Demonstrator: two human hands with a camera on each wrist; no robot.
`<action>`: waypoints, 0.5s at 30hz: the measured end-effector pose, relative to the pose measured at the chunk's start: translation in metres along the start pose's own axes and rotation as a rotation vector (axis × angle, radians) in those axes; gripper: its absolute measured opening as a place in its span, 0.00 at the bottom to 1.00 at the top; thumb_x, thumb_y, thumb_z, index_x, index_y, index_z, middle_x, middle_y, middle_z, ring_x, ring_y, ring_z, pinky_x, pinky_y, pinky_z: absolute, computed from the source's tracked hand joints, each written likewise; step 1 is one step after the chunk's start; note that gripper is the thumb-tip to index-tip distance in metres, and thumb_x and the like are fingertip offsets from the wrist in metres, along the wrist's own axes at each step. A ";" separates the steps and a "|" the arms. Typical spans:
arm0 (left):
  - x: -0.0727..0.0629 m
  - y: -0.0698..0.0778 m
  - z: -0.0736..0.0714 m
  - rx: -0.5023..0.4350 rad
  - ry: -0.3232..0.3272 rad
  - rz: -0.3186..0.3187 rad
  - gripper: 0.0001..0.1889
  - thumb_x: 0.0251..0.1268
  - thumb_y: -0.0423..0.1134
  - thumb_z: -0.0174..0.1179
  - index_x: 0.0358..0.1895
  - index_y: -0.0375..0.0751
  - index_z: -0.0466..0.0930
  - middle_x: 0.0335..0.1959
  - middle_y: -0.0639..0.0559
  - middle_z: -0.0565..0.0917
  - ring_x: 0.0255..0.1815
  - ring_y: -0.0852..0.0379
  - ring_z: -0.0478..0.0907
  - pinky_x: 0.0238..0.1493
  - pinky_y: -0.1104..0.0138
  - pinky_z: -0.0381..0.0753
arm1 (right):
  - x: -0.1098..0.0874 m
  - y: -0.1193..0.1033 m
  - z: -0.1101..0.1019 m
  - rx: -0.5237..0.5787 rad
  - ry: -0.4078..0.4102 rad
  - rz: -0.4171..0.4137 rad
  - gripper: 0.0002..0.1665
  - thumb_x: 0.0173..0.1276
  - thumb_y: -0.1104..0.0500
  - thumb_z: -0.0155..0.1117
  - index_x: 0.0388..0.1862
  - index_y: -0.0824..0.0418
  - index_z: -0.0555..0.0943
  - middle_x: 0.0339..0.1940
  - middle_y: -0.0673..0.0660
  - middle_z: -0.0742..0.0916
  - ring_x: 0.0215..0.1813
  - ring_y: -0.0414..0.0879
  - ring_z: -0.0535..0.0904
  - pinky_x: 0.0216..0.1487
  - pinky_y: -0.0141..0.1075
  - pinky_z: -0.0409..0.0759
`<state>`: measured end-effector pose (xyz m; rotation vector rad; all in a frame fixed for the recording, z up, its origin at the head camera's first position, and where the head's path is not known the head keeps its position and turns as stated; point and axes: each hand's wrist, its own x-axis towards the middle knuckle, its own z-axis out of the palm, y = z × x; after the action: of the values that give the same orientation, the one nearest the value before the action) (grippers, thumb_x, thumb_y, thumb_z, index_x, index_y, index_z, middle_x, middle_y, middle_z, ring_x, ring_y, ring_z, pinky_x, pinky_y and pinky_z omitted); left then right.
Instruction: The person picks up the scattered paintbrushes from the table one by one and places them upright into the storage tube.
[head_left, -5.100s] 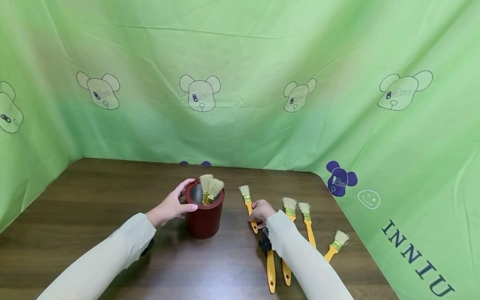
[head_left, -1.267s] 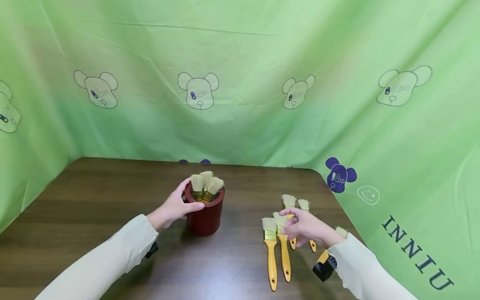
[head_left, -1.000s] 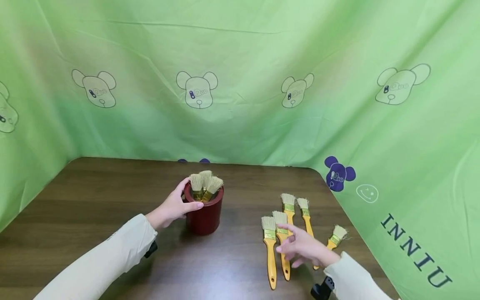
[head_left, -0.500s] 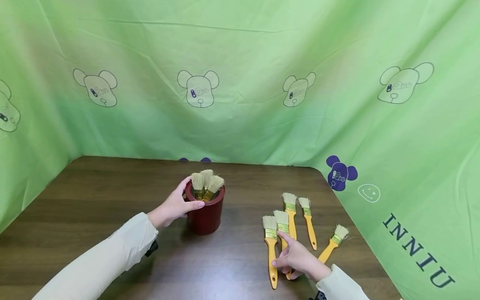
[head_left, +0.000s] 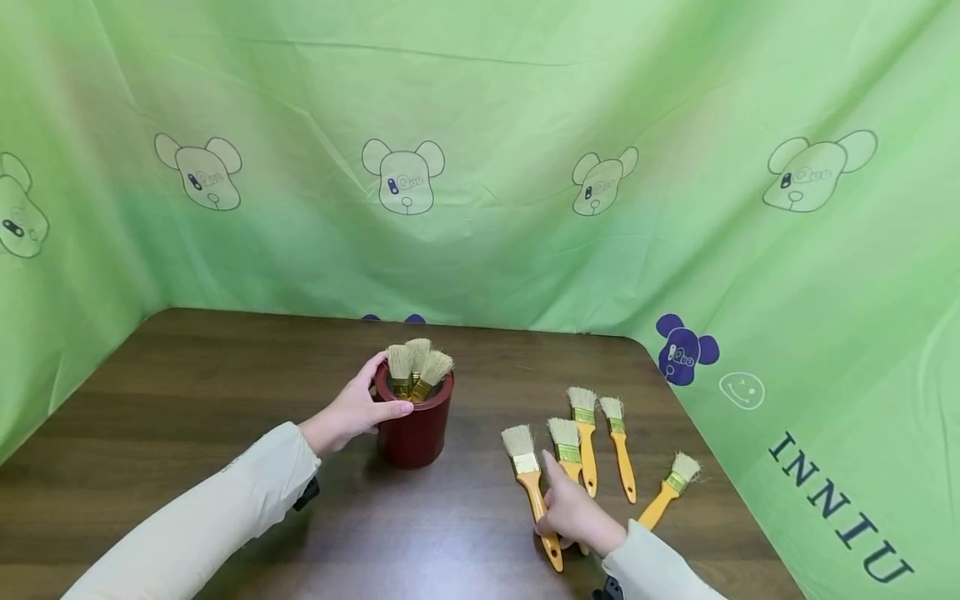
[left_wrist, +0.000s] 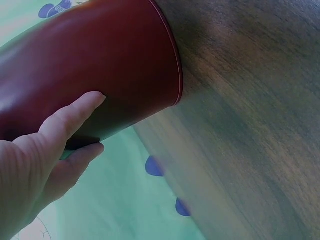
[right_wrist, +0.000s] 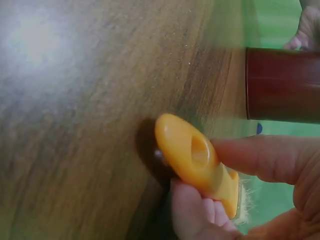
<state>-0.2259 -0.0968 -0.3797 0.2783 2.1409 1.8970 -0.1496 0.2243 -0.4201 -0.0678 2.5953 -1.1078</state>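
My left hand (head_left: 360, 410) grips a dark red cylindrical cup (head_left: 414, 437), thumb at the near rim and fingers round its left side. Three paintbrushes (head_left: 431, 371) stand in the cup, bristles up, their handles hidden inside. In the left wrist view, fingers (left_wrist: 82, 112) lie along the cup's wall. My right hand (head_left: 573, 508) pinches a paintbrush (head_left: 527, 471) by its yellow handle, bristles pointing away. The right wrist view shows the thumb and fingers on the handle (right_wrist: 187, 150), close over the table. Another paintbrush (head_left: 566, 442) lies right beside this hand, partly hidden by it.
Further paintbrushes lie on the brown wooden table (head_left: 225, 392): one wide brush (head_left: 585, 433), one narrow brush (head_left: 619, 454) and a slanted brush (head_left: 667, 492) near the right sleeve. A green printed curtain (head_left: 480, 250) closes off the back and sides.
A third brush, earlier in the right hand on the table, now stands in the cup. The right hand has returned and taken the leftmost brush, which has tilted left. The left hand stays on the cup.
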 end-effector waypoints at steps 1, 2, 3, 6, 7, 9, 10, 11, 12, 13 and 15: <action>0.000 0.000 0.000 0.001 0.001 0.001 0.49 0.59 0.36 0.66 0.76 0.44 0.41 0.72 0.35 0.53 0.65 0.29 0.61 0.45 0.37 0.73 | 0.001 0.000 0.000 0.001 0.004 0.002 0.61 0.41 0.81 0.67 0.73 0.75 0.47 0.20 0.57 0.75 0.15 0.44 0.69 0.13 0.37 0.74; 0.001 0.001 0.000 0.002 0.002 0.002 0.48 0.59 0.36 0.66 0.76 0.45 0.41 0.72 0.35 0.53 0.65 0.30 0.61 0.45 0.37 0.74 | 0.002 -0.001 0.000 0.005 0.007 0.009 0.58 0.41 0.81 0.67 0.72 0.75 0.51 0.21 0.57 0.75 0.16 0.44 0.70 0.13 0.37 0.74; 0.001 0.001 0.000 0.003 0.003 0.003 0.48 0.59 0.36 0.66 0.76 0.45 0.41 0.72 0.35 0.53 0.65 0.30 0.61 0.45 0.37 0.74 | 0.003 -0.001 -0.001 0.006 0.011 0.020 0.55 0.41 0.81 0.68 0.71 0.75 0.54 0.22 0.57 0.76 0.17 0.44 0.71 0.14 0.37 0.75; 0.001 0.002 0.000 0.004 0.002 0.007 0.48 0.59 0.36 0.66 0.76 0.45 0.41 0.72 0.35 0.54 0.65 0.30 0.62 0.44 0.38 0.75 | 0.004 -0.002 -0.002 0.034 0.009 0.062 0.50 0.42 0.80 0.69 0.67 0.74 0.61 0.25 0.58 0.76 0.20 0.46 0.73 0.15 0.36 0.75; 0.001 0.002 0.000 0.004 0.003 0.008 0.49 0.59 0.36 0.66 0.76 0.45 0.41 0.72 0.35 0.55 0.65 0.30 0.63 0.44 0.39 0.75 | 0.005 -0.002 -0.002 0.049 0.007 0.074 0.49 0.42 0.80 0.69 0.66 0.73 0.62 0.25 0.58 0.76 0.20 0.46 0.73 0.15 0.36 0.75; 0.000 0.002 0.000 0.006 0.003 0.006 0.49 0.59 0.36 0.66 0.76 0.44 0.41 0.72 0.35 0.55 0.64 0.30 0.63 0.44 0.39 0.75 | 0.006 -0.002 -0.002 0.069 -0.003 0.086 0.48 0.42 0.81 0.68 0.66 0.71 0.64 0.26 0.58 0.75 0.21 0.46 0.73 0.15 0.36 0.74; 0.000 0.002 0.000 0.006 0.004 0.004 0.49 0.59 0.35 0.66 0.76 0.44 0.41 0.72 0.35 0.55 0.64 0.30 0.63 0.44 0.39 0.75 | 0.007 -0.002 -0.002 0.081 -0.010 0.090 0.48 0.42 0.81 0.68 0.65 0.71 0.64 0.26 0.58 0.75 0.21 0.46 0.72 0.15 0.36 0.73; 0.000 0.001 0.001 0.008 0.006 0.003 0.49 0.59 0.36 0.66 0.76 0.44 0.42 0.72 0.35 0.55 0.64 0.30 0.64 0.44 0.39 0.75 | 0.007 -0.002 -0.003 0.088 -0.017 0.092 0.47 0.42 0.82 0.68 0.64 0.70 0.65 0.26 0.58 0.75 0.21 0.46 0.72 0.14 0.35 0.72; 0.000 0.001 0.001 0.007 0.007 0.002 0.49 0.58 0.36 0.66 0.76 0.44 0.42 0.72 0.35 0.55 0.64 0.30 0.64 0.44 0.39 0.75 | 0.008 -0.002 -0.003 0.088 -0.022 0.092 0.44 0.41 0.82 0.68 0.62 0.70 0.67 0.25 0.57 0.75 0.21 0.46 0.71 0.14 0.34 0.71; 0.000 0.001 0.001 0.005 0.008 0.000 0.49 0.58 0.36 0.67 0.76 0.44 0.42 0.72 0.35 0.55 0.64 0.30 0.64 0.44 0.39 0.75 | 0.008 -0.002 -0.003 0.089 -0.027 0.095 0.41 0.41 0.82 0.68 0.59 0.69 0.69 0.25 0.57 0.74 0.21 0.46 0.71 0.14 0.34 0.71; 0.000 0.000 0.001 0.003 0.008 0.001 0.48 0.58 0.36 0.66 0.76 0.44 0.42 0.72 0.35 0.55 0.64 0.30 0.64 0.44 0.39 0.75 | 0.009 -0.002 -0.004 0.086 -0.034 0.107 0.36 0.41 0.82 0.67 0.53 0.68 0.73 0.24 0.56 0.74 0.21 0.46 0.71 0.15 0.34 0.70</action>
<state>-0.2254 -0.0963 -0.3799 0.2727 2.1487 1.8988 -0.1593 0.2239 -0.4187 0.0700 2.4869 -1.1671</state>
